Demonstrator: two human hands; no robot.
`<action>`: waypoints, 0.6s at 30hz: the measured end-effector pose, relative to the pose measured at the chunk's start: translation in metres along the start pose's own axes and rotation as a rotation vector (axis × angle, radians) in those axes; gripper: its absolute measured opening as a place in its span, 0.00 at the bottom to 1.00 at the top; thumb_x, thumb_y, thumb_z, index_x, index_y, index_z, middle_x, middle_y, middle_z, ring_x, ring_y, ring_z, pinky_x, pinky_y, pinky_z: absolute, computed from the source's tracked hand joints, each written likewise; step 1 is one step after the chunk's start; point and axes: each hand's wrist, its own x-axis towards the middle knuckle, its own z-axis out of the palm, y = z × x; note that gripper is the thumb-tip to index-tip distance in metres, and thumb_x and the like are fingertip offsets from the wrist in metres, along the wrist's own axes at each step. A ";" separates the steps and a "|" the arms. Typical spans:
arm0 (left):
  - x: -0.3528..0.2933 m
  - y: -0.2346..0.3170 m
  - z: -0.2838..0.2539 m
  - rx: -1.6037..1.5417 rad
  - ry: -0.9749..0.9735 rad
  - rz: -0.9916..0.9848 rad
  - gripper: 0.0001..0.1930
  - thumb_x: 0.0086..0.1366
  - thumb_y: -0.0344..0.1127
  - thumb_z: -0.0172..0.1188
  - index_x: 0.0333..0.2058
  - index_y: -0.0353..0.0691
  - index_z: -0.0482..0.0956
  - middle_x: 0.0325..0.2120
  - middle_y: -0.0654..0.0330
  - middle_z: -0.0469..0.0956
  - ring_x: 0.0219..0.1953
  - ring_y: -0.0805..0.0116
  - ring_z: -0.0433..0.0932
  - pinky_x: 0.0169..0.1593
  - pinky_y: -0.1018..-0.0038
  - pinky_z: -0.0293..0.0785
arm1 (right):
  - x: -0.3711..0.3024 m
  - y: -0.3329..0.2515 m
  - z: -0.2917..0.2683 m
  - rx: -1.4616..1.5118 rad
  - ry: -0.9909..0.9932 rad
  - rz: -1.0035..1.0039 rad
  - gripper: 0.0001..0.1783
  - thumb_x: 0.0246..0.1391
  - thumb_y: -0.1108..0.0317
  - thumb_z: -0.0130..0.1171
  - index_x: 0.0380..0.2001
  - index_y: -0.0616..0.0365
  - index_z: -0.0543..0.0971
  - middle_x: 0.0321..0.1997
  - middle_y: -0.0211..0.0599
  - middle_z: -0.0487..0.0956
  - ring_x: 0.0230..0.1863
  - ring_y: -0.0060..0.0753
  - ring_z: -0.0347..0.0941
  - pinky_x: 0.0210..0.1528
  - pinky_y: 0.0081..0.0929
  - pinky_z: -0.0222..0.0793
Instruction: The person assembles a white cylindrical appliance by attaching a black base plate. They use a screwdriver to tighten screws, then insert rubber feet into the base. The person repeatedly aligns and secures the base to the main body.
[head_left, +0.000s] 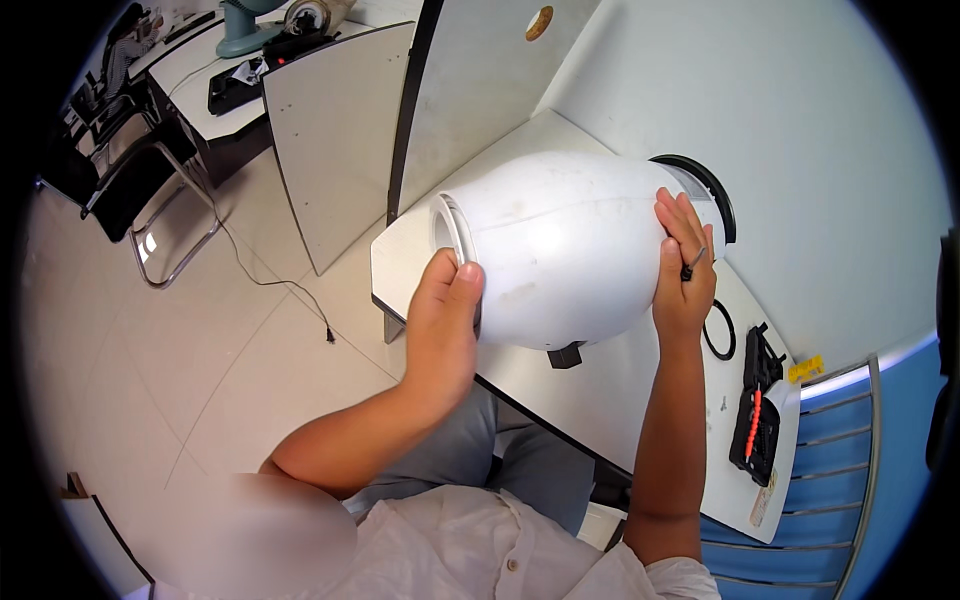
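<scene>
White plastic forms the barrel-shaped housing [560, 240] that fills the middle of the frame, lying on its side over the white table [610, 405]; we cannot tell how much of its weight the table carries. Our left grip [440, 320] is clenched on the open collar [455, 220] at the housing's left end, thumb against the edge and most of the fingers out of sight. Our right grip [685, 255] is not wrapped round anything: its fingers are straight, pressed along the housing beside the black ring-shaped base [727, 205], with a small dark item [687, 271] at them that we cannot identify. A black block-like fitting [565, 355] juts from the housing's lower side.

We judge the step in hand to be steadying the housing from both ends. The next move seems to call for firm support at the right, since so smooth and round a body could roll or slip.

At the right of the frame, a loose black ring [731, 335] lies near our right forearm, and an open black tool case [768, 440] holds a ribbed orange-red rod [754, 425]. At the upper left stands a teal desk fan [243, 30].
</scene>
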 end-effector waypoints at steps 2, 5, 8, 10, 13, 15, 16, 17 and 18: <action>-0.004 -0.007 0.004 0.045 0.027 0.063 0.17 0.71 0.48 0.45 0.41 0.39 0.69 0.32 0.66 0.72 0.36 0.80 0.67 0.43 0.80 0.63 | 0.000 0.001 0.001 0.024 0.019 0.006 0.18 0.59 0.70 0.42 0.48 0.55 0.78 0.58 0.29 0.74 0.67 0.37 0.59 0.71 0.46 0.33; -0.006 -0.010 0.011 0.067 0.074 0.163 0.17 0.71 0.49 0.44 0.39 0.39 0.68 0.32 0.67 0.71 0.36 0.80 0.66 0.43 0.80 0.63 | -0.003 0.001 0.004 0.018 0.046 -0.001 0.18 0.59 0.71 0.42 0.48 0.55 0.78 0.58 0.30 0.74 0.67 0.38 0.59 0.71 0.47 0.34; -0.002 -0.013 0.007 0.100 0.121 0.213 0.16 0.72 0.47 0.42 0.37 0.39 0.69 0.32 0.67 0.71 0.35 0.81 0.65 0.42 0.80 0.63 | -0.009 -0.004 0.010 -0.006 0.093 -0.009 0.17 0.59 0.71 0.43 0.47 0.55 0.78 0.58 0.31 0.75 0.67 0.40 0.60 0.70 0.51 0.33; 0.005 -0.011 0.005 0.139 0.156 0.248 0.16 0.72 0.46 0.41 0.36 0.39 0.69 0.31 0.67 0.71 0.34 0.81 0.65 0.42 0.80 0.63 | -0.013 -0.006 0.016 -0.038 0.135 -0.015 0.17 0.58 0.71 0.44 0.47 0.54 0.78 0.57 0.31 0.75 0.66 0.41 0.60 0.69 0.54 0.32; 0.011 -0.010 0.001 0.188 0.186 0.276 0.17 0.73 0.46 0.40 0.37 0.37 0.70 0.30 0.66 0.71 0.34 0.81 0.65 0.41 0.81 0.63 | -0.016 -0.011 0.021 -0.091 0.157 -0.009 0.18 0.54 0.75 0.46 0.48 0.54 0.77 0.57 0.31 0.75 0.66 0.43 0.60 0.68 0.58 0.33; 0.015 -0.012 -0.003 0.198 0.186 0.296 0.18 0.73 0.46 0.39 0.38 0.36 0.70 0.31 0.65 0.71 0.34 0.80 0.66 0.41 0.81 0.64 | -0.015 -0.012 0.022 -0.111 0.159 0.003 0.20 0.51 0.77 0.49 0.48 0.53 0.77 0.58 0.30 0.74 0.66 0.45 0.60 0.68 0.59 0.35; 0.016 -0.012 -0.003 0.193 0.203 0.286 0.18 0.73 0.46 0.39 0.38 0.37 0.70 0.31 0.65 0.72 0.34 0.80 0.66 0.41 0.80 0.64 | -0.015 -0.013 0.022 -0.121 0.162 0.009 0.20 0.51 0.77 0.49 0.48 0.53 0.77 0.58 0.30 0.74 0.66 0.45 0.60 0.68 0.59 0.35; 0.017 -0.011 -0.002 0.189 0.220 0.276 0.18 0.73 0.46 0.39 0.38 0.37 0.71 0.31 0.65 0.72 0.34 0.80 0.66 0.41 0.80 0.64 | -0.014 -0.014 0.023 -0.131 0.164 0.015 0.20 0.51 0.77 0.49 0.49 0.53 0.77 0.58 0.29 0.74 0.66 0.45 0.60 0.68 0.60 0.35; 0.018 -0.011 -0.001 0.184 0.240 0.268 0.18 0.73 0.46 0.39 0.38 0.37 0.71 0.31 0.65 0.72 0.34 0.80 0.66 0.42 0.80 0.64 | -0.014 -0.016 0.024 -0.138 0.165 0.019 0.20 0.52 0.77 0.49 0.49 0.52 0.77 0.58 0.29 0.74 0.66 0.45 0.60 0.68 0.60 0.35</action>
